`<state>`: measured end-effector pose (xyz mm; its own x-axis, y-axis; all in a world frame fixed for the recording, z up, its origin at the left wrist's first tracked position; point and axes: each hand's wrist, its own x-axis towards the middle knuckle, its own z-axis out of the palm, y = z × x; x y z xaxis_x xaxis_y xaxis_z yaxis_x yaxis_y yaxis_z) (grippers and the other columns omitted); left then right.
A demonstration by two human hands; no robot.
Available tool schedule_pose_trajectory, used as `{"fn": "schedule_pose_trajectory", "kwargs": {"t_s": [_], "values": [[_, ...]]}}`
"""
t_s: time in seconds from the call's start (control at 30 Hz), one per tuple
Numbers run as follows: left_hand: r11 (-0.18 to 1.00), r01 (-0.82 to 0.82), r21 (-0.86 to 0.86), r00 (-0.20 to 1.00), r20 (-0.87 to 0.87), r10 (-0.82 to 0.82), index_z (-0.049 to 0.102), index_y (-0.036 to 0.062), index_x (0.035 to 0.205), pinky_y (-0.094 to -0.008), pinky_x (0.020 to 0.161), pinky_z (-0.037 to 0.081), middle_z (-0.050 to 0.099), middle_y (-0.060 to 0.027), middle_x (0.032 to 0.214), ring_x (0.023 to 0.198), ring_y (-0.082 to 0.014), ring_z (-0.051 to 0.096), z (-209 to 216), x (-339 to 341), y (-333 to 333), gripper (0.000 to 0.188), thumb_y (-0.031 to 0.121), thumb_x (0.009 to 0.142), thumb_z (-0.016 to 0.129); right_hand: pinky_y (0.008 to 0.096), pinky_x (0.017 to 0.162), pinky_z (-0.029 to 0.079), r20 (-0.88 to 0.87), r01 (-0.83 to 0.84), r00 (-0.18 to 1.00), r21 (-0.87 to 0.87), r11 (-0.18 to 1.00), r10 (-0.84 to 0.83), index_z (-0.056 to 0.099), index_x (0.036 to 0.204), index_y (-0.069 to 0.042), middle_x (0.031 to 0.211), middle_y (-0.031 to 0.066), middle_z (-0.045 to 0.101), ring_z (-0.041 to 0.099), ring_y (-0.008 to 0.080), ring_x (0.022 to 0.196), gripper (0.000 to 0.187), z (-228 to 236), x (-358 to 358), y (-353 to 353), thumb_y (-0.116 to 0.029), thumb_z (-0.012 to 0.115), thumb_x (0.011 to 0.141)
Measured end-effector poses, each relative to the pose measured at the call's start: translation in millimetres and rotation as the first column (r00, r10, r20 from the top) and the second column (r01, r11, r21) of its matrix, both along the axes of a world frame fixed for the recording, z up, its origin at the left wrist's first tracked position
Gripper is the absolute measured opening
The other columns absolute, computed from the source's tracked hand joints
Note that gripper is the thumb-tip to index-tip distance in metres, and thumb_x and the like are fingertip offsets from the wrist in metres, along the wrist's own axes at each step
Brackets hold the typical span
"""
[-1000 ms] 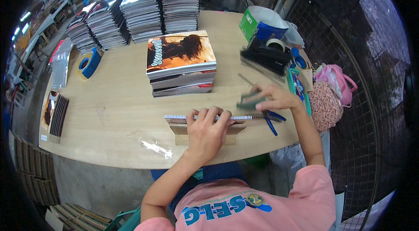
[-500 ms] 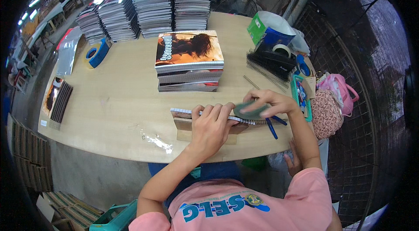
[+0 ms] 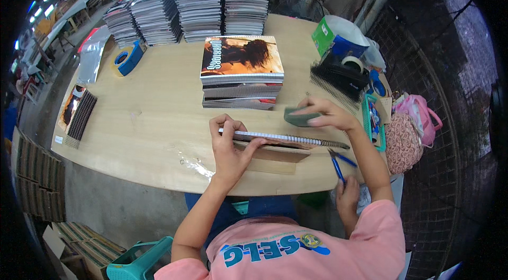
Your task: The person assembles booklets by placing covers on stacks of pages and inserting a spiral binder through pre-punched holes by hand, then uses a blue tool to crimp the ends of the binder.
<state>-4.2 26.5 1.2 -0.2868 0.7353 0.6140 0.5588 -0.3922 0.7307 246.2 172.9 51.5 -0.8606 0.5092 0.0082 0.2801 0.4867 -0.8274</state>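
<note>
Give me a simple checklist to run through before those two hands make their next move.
1. Left grip on the notebook: ok, thumb and fingers hold it near its left end.
2. Right grip on the green pad: ok, held.
3. Pad apart from the notebook: ok, a gap shows.
4. Coil wholly within the notebook's edge: not ok, it sticks out past the right end.
5. Pliers free of other hands: not ok, another person's hand is at one handle.
6. Notebook resting on the board: cannot tell.

I lose part of book (image 3: 280, 137) behind left hand (image 3: 228, 145), some of pad (image 3: 297, 118) under right hand (image 3: 324, 113); co-worker's forearm (image 3: 347, 214) hidden behind sleeve (image 3: 381, 220), shirt (image 3: 338, 259) cropped by lower edge, far tables (image 3: 79, 6) too small to read.
</note>
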Motion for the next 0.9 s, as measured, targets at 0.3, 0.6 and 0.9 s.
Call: {"fn": "schedule_pose_trajectory", "kwargs": {"t_s": [0.3, 0.6, 0.9], "values": [[0.991, 0.117, -0.058, 0.99, 0.085, -0.112, 0.048, 0.003, 0.087, -0.0353, 0.067, 0.04, 0.043, -0.0094, 0.086, 0.078, -0.0253, 0.046, -4.8, 14.6, 14.2, 0.049, 0.012, 0.058, 0.086, 0.0361, 0.089, 0.042, -0.003, -0.087, 0.996, -0.149, 0.985, 0.088, 0.067, 0.113, -0.002, 0.11, 0.0184, 0.059, 0.055, 0.0265, 0.104, 0.048, -3.3, -5.3, -5.4, -0.037, 0.068, 0.08], [0.992, 0.119, -0.046, 0.992, 0.039, -0.117, 0.046, 0.0015, 0.09, -0.0352, 0.066, 0.04, 0.044, -0.0095, 0.086, 0.076, -0.0249, 0.046, -4.4, 14.3, 13.2, 0.049, 0.011, 0.061, 0.084, 0.0349, 0.091, 0.041, -0.185, -0.022, 0.982, -0.309, 0.951, -0.038, 0.067, 0.115, -0.007, 0.109, 0.0149, 0.056, 0.054, 0.0262, 0.101, 0.045, -15.8, -12.6, -14.4, -0.037, 0.062, 0.082], [0.994, 0.108, -0.006, 0.994, 0.028, -0.108, 0.045, 0.0018, 0.102, -0.0291, 0.073, 0.043, 0.046, -0.0092, 0.091, 0.082, -0.0203, 0.049, -9.2, 11.1, 14.5, 0.045, 0.005, 0.071, 0.078, 0.0348, 0.089, 0.043, 0.028, -0.079, 0.997, 0.136, 0.988, 0.075, 0.067, 0.116, -0.009, 0.108, 0.0185, 0.058, 0.056, 0.0293, 0.099, 0.045, -5.0, -44.9, -10.8, -0.039, 0.063, 0.083]]}}
